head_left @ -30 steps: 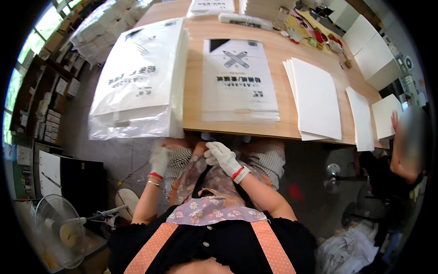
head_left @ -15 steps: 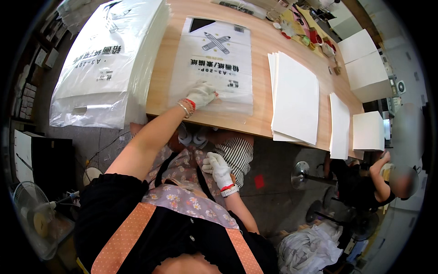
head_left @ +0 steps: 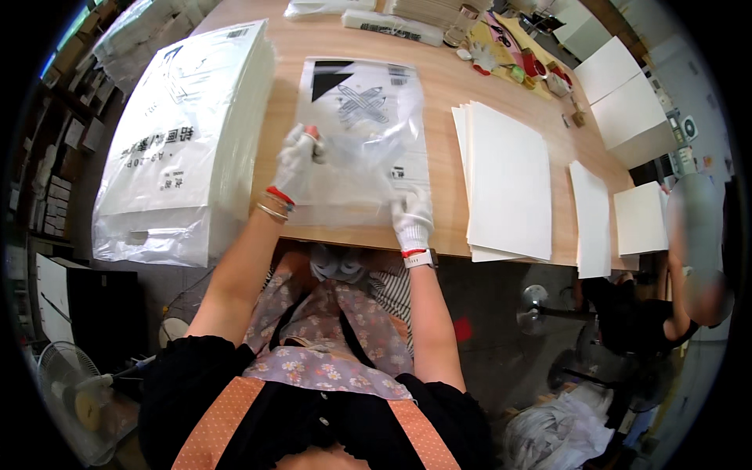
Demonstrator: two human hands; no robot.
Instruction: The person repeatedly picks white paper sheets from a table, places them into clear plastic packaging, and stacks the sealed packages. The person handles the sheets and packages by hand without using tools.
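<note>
A clear plastic bag (head_left: 356, 176) with a crossed-pencils print and a black corner lies on the wooden table (head_left: 442, 196) in front of me. My left hand (head_left: 296, 159), in a white glove with a bare fingertip showing, is closed on the film at the bag's left side. The upper layer is pulled up, creased and hazy between my hands. At the lower right corner my right hand (head_left: 412, 214), also white-gloved, has its fingers curled on the film edge. Whether other bags lie beneath is hard to see.
A tall stack of printed plastic bags (head_left: 157, 157) stands at the left. White paper sheets (head_left: 509, 180) lie right of the bag, with a narrower paper stack (head_left: 591, 215) beyond. Tape rolls and tools (head_left: 533, 63) sit at the far right. Another person (head_left: 638, 313) is at the right.
My left hand has moved up and left, lifting the film. My right hand has risen from my lap to the bag's lower right corner. The bag's upper layer is now creased.
</note>
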